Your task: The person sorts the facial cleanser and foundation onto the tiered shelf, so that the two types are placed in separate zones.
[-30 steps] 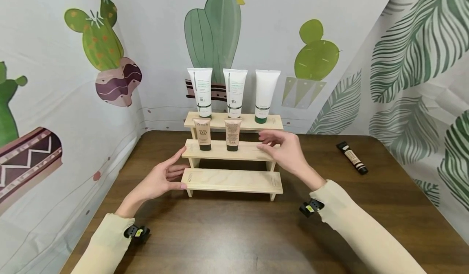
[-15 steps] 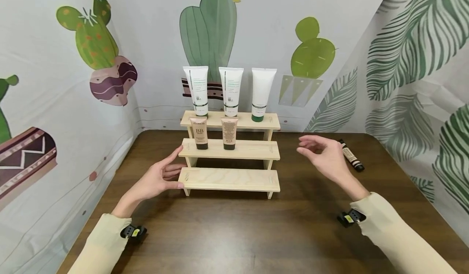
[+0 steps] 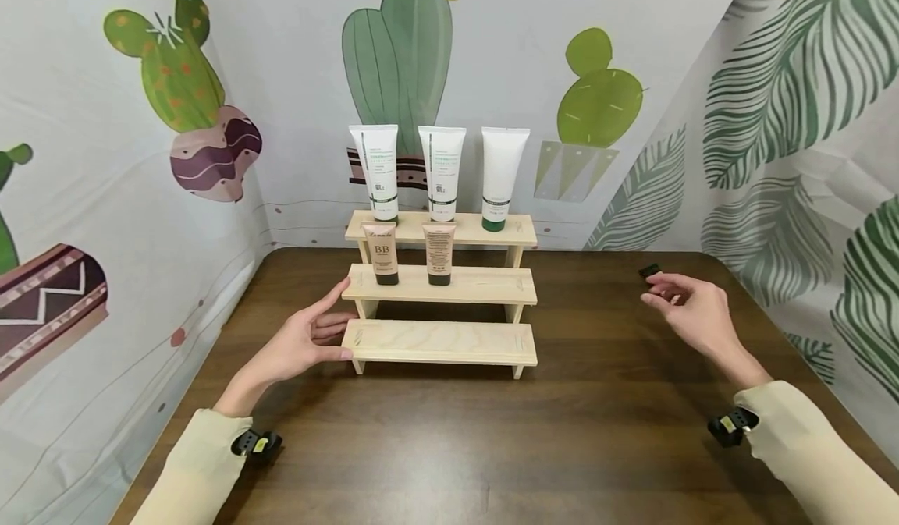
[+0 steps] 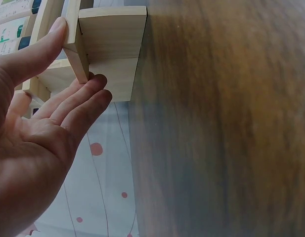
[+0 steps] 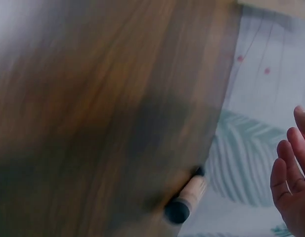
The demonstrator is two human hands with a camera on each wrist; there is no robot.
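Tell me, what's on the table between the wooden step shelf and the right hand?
Nothing: in the head view only bare dark table lies between the three-step pale wooden shelf and the right hand.

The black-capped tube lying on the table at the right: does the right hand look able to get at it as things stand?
Probably yes. The right hand hovers open just over the tube, which lies alone on the bare table, and nothing shows between them.

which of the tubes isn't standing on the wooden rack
The small tan tube with black ends lies flat on the table by the right hand; the other five stand upright on the rack.
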